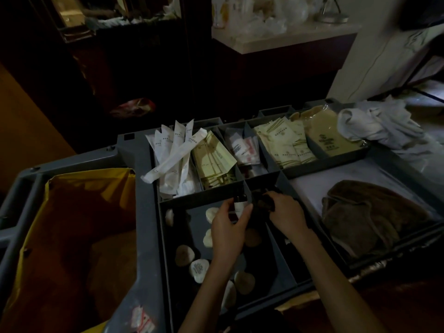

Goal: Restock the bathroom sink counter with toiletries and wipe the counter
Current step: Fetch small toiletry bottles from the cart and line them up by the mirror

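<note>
I stand over a grey housekeeping cart tray (141, 164) split into compartments. My left hand (228, 227) grips a small dark bottle (240, 203) with a white label, upright above the near compartment. My right hand (286, 215) reaches into the dark compartment beside it and holds small dark items (262, 200); the light is too dim to tell what they are. Round wrapped soaps (199, 270) lie scattered in the near compartment. Behind are long white sachets (173, 150), yellow-green packets (213, 162) and cream packets (286, 145).
A yellow-lined bag (72, 236) hangs at the cart's left. A brown folded towel (370, 217) lies in the right tray, with white crumpled cloths (384, 126) behind it. The pale counter (276, 37) with plastic-wrapped things stands at the back. The room is dark.
</note>
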`<state>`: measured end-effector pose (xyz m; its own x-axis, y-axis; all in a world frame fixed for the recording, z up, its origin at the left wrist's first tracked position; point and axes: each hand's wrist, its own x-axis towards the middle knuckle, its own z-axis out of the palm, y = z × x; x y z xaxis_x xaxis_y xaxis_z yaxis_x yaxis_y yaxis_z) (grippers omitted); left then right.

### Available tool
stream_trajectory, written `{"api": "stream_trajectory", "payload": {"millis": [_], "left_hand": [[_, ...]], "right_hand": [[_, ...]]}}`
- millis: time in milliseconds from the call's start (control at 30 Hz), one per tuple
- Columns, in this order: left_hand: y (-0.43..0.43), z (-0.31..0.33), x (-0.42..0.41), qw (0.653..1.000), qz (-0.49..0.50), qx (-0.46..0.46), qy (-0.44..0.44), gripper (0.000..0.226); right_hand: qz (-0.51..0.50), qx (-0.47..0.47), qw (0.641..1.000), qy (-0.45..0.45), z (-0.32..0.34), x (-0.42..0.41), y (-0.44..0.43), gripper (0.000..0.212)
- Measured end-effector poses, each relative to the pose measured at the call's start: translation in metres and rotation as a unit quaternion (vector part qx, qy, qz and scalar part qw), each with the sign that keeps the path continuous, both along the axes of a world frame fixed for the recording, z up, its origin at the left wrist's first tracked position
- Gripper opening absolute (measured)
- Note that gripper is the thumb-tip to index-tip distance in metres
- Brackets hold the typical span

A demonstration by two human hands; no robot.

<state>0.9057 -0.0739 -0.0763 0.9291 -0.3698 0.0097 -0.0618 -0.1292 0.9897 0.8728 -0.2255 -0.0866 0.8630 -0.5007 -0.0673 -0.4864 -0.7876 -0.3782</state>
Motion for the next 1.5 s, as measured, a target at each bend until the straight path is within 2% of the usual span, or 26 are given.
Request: {"api": "stream_trajectory", "payload": {"millis": [100,200,300,400,500,567,667,767,833,900,967,1033,1100,1267,1400,1500], "left_hand": [[0.001,-0.001,0.000,1.000,0.003,-0.006,0.015,0.017],[0.001,-0.002,0.000,1.000,0.002,-0.002,0.022,0.015],[0.003,-0.003,0.000,0.999,-0.001,-0.005,0.042,0.018],[0.003,-0.004,0.002,0.997,-0.011,-0.018,0.069,0.023],[0.002,-0.006,0.003,0.996,-0.028,-0.018,0.082,0.024],[0.001,-0.005,0.001,0.996,-0.040,-0.019,0.083,0.028],[0.001,-0.001,-0.001,0.995,-0.063,-0.021,0.072,0.032],[0.002,0.003,-0.003,0.995,-0.078,-0.021,0.061,0.036],[0.002,0.004,-0.004,0.994,-0.088,-0.028,0.060,0.037],[0.002,0.006,-0.006,0.993,-0.094,-0.039,0.061,0.038],[0.001,0.009,-0.008,0.992,-0.098,-0.046,0.059,0.043],[0.000,0.011,-0.009,0.992,-0.097,-0.053,0.055,0.045],[-0.001,0.012,-0.011,0.991,-0.099,-0.062,0.062,0.046],[-0.004,0.014,-0.018,0.986,-0.122,-0.070,0.086,0.043],[-0.005,0.020,-0.027,0.982,-0.162,-0.061,0.080,0.049],[-0.009,0.029,-0.039,0.973,-0.206,-0.063,0.089,0.043]], "right_hand": [[0.007,0.002,1.000,0.022,-0.003,0.000,-0.003,0.021],[0.008,0.011,0.999,0.030,-0.008,-0.001,-0.004,0.024],[-0.015,0.070,0.996,-0.054,-0.009,-0.006,-0.005,0.025],[-0.052,0.161,0.976,-0.137,-0.001,-0.011,-0.007,0.028],[-0.071,0.274,0.939,-0.196,0.010,-0.017,-0.010,0.024],[-0.070,0.311,0.920,-0.227,0.018,-0.023,-0.011,0.025],[-0.079,0.331,0.897,-0.283,0.027,-0.031,-0.010,0.045],[-0.089,0.408,0.852,-0.316,0.034,-0.035,-0.008,0.055],[-0.092,0.437,0.835,-0.321,0.036,-0.039,-0.008,0.049],[-0.097,0.442,0.830,-0.326,0.038,-0.042,-0.006,0.034],[-0.108,0.474,0.806,-0.339,0.037,-0.046,-0.003,0.019],[-0.122,0.526,0.766,-0.350,0.036,-0.048,-0.001,0.018],[-0.130,0.552,0.746,-0.350,0.036,-0.051,0.000,0.018],[-0.150,0.578,0.725,-0.343,0.033,-0.060,0.006,0.032],[-0.175,0.556,0.739,-0.338,0.035,-0.074,0.010,0.018],[-0.205,0.540,0.739,-0.346,0.040,-0.093,0.013,0.023]]}}
